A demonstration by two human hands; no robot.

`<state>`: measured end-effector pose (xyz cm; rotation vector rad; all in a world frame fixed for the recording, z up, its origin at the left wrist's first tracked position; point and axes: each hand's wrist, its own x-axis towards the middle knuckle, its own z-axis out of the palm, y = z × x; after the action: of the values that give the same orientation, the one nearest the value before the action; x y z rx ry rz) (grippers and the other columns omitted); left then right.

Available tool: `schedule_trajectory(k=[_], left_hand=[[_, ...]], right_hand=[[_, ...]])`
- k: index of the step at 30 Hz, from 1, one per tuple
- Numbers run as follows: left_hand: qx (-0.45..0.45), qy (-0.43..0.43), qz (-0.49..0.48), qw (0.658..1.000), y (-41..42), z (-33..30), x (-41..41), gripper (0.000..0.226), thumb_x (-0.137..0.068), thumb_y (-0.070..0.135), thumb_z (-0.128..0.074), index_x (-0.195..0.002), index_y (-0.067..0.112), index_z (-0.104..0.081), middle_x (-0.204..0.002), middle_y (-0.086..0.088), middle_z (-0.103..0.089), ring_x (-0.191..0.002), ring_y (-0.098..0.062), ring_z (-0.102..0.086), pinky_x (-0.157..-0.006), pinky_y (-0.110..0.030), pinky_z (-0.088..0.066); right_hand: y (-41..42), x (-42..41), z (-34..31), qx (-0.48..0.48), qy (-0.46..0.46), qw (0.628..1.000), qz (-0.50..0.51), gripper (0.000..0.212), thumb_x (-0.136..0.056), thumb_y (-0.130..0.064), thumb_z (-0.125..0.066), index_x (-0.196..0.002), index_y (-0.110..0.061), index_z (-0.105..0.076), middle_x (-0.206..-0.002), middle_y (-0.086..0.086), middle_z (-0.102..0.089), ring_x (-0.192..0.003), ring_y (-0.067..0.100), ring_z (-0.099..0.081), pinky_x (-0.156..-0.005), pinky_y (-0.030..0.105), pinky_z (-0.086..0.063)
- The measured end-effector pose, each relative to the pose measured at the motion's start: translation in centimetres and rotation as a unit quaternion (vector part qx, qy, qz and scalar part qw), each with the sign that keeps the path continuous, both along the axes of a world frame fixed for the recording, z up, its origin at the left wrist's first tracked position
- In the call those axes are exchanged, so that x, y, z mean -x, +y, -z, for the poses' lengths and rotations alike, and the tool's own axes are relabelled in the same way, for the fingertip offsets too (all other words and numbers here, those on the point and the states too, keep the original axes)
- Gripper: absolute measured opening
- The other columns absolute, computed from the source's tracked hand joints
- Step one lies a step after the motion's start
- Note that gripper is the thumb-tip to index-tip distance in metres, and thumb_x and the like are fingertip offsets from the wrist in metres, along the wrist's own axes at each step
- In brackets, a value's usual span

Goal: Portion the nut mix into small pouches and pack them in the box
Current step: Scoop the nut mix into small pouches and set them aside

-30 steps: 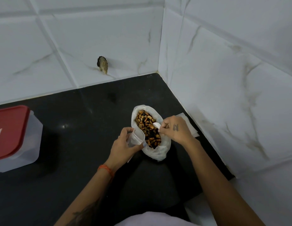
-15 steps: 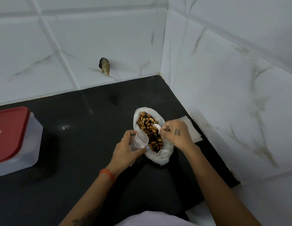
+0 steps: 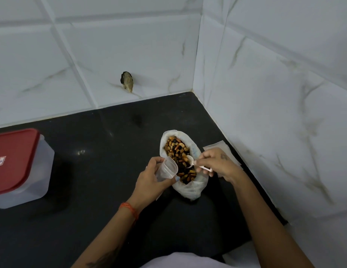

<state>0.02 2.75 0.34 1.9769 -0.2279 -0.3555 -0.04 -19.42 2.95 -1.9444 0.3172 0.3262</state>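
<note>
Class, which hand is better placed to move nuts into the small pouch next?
Right. The right hand already holds the spoon in the nut mix; the left hand grips the pouch open beside it.

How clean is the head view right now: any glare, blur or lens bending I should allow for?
Head view: soft, even light; one small glint on the black counter; wall tile lines bow from the wide lens; nut mix, spoon and pouch read fairly sharp; faint shadow under the red-lidded box.
</note>
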Motion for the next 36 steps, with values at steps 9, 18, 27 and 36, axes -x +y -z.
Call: schedule_trajectory(k=[9, 18, 27, 36], left_hand=[[-0.006, 0.006, 0.004, 1.000, -0.2, -0.1, -0.1, 0.061, -0.072, 0.035, -0.079, -0.121, 0.028, -0.044, -0.122, 0.007, -0.061, -0.113, -0.008, -0.057, -0.091, -0.020, -0.046], [0.002, 0.015, 0.007, 1.000, -0.2, -0.1, 0.0, 0.061, -0.072, 0.034, -0.079, -0.121, 0.027, -0.044, -0.121, 0.009, -0.060, -0.114, -0.007, -0.056, -0.095, -0.025, -0.047], [-0.003, 0.012, 0.016, 1.000, 0.4, 0.1, -0.5, 0.059, -0.072, 0.039, -0.079, -0.119, 0.032, -0.044, -0.119, 0.010, -0.058, -0.112, -0.008, -0.055, -0.091, -0.022, -0.046], [-0.028, -0.048, -0.021, 0.998, 1.7, -0.2, -1.6, 0.059, -0.064, 0.045, -0.082, -0.113, 0.034, -0.050, -0.117, 0.012, -0.056, -0.109, -0.007, -0.054, -0.088, -0.025, -0.048]], right_hand=[[1.2, -0.2, 0.5, 0.198, -0.110, 0.971, -0.072, 0.021, -0.082, -0.014, -0.063, -0.062, -0.011, -0.070, -0.060, -0.005, -0.068, -0.054, 0.008, -0.061, -0.057, 0.017, -0.046], [0.9, -1.5, 0.1, 0.058, 0.015, 0.998, 0.009, 0.016, -0.082, -0.016, -0.069, -0.077, -0.002, -0.073, -0.062, 0.002, -0.070, -0.044, 0.005, -0.051, -0.043, 0.016, -0.036], [0.4, -1.2, 1.3, -0.074, 0.096, 0.987, 0.103, 0.011, -0.082, -0.013, -0.071, -0.085, -0.002, -0.073, -0.065, 0.006, -0.070, -0.042, 0.005, -0.047, -0.038, 0.015, -0.034], [0.3, -0.3, 1.2, -0.127, 0.077, 0.981, 0.127, 0.010, -0.082, -0.012, -0.070, -0.085, -0.003, -0.073, -0.064, 0.004, -0.070, -0.044, 0.006, -0.048, -0.040, 0.015, -0.035]])
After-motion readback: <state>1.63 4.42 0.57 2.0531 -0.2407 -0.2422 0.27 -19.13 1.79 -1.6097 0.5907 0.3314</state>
